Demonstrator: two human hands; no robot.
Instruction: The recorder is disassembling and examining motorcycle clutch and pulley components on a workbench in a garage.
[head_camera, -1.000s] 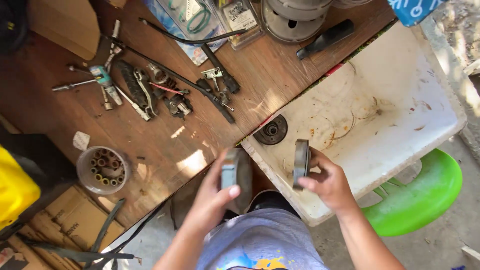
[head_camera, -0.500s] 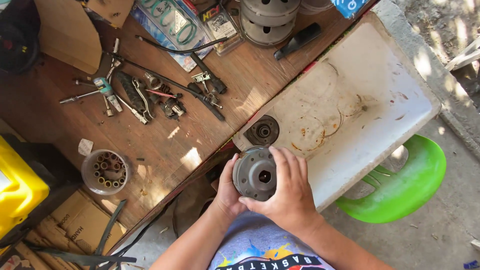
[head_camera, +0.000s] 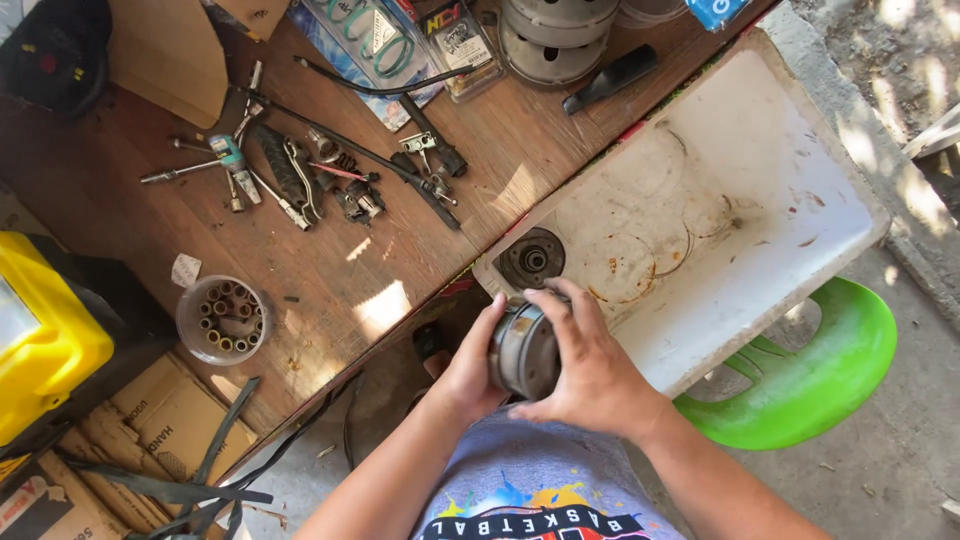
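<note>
Over the white tray (head_camera: 760, 130) edge, a heavy, rigid, likely greasy metal drum (head_camera: 527, 350) is clamped by its rim between left hand (head_camera: 468, 368) and right hand (head_camera: 590, 375).

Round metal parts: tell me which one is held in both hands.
The grey drum, clasped between left hand and right hand; the dark hub lies apart in the white tray.

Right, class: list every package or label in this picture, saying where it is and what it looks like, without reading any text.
Clear plastic pack of green rings: table's far edge, blue backing.
Small clear blister pack: right of it, black-and-yellow card.
Blue packet corner: top edge, white marks.
Brown printed cardboard boxes: floor, lower left.
White paper scrap: table, beside a tub.
</note>
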